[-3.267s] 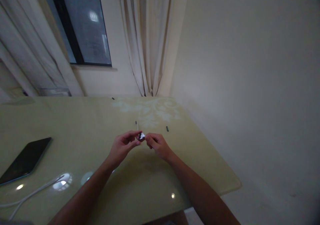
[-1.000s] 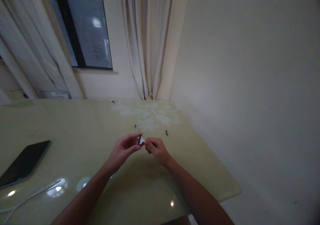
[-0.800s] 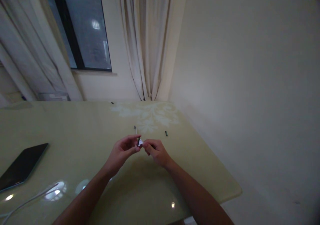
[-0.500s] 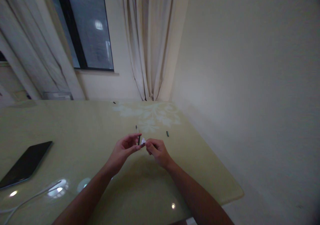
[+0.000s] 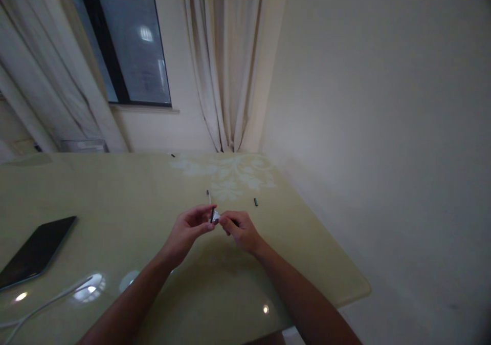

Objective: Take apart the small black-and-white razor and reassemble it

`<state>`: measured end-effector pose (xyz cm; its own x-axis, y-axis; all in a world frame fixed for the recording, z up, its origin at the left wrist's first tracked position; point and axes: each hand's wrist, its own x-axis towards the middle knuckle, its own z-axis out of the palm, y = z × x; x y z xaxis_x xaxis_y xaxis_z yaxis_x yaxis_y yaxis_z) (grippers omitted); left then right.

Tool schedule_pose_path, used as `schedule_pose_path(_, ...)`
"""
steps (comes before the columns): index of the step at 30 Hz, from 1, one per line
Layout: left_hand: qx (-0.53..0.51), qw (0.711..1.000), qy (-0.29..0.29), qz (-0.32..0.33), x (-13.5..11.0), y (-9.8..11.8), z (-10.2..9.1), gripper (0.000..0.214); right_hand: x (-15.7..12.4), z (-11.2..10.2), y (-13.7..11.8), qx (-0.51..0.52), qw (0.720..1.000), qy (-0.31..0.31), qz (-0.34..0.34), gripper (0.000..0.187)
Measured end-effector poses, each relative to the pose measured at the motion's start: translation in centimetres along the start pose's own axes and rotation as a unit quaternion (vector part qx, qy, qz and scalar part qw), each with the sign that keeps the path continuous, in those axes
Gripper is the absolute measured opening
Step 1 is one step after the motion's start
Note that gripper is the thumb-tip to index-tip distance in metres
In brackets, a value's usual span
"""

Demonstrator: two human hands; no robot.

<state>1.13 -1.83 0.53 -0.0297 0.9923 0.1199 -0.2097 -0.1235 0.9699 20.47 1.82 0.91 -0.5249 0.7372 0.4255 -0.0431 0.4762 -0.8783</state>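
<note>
My left hand (image 5: 187, 230) and my right hand (image 5: 241, 231) meet above the middle of a glossy yellowish table (image 5: 115, 196). Between their pinched fingertips is a small shiny silver-and-dark object (image 5: 215, 216), too small to name. Both hands have their fingers curled round it. A thin pen-like stick (image 5: 208, 196) lies on the table just beyond the hands. A small dark piece (image 5: 255, 201) lies to the right of it.
A dark phone (image 5: 36, 251) lies at the table's left. A white cable (image 5: 46, 299) runs along the near left. The table's right edge ends near a plain wall (image 5: 383, 130). Curtains (image 5: 226, 63) and a dark window (image 5: 126, 43) stand behind.
Both hands stay pinched on the small shiny object and barely shift. The object turns a little between the fingertips. The camera wobbles slightly.
</note>
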Motion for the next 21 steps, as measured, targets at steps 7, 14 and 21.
schedule_pose_path(7, 0.005, 1.000, -0.002, -0.005, -0.07, -0.10, -0.04, 0.051, -0.03, -0.06, 0.26, -0.007, 1.000, 0.008, 0.000, 0.052)
schedule_pose_path(14, -0.012, 1.000, -0.012, -0.004, -0.12, 0.16, 0.11, 0.049, -0.01, -0.11, 0.12, -0.017, 1.000, 0.007, 0.007, 0.056)
schedule_pose_path(21, -0.016, 1.000, -0.007, -0.007, -0.02, -0.01, 0.21, 0.047, 0.03, -0.08, 0.75, -0.009, 1.000, 0.001, 0.009, 0.057)
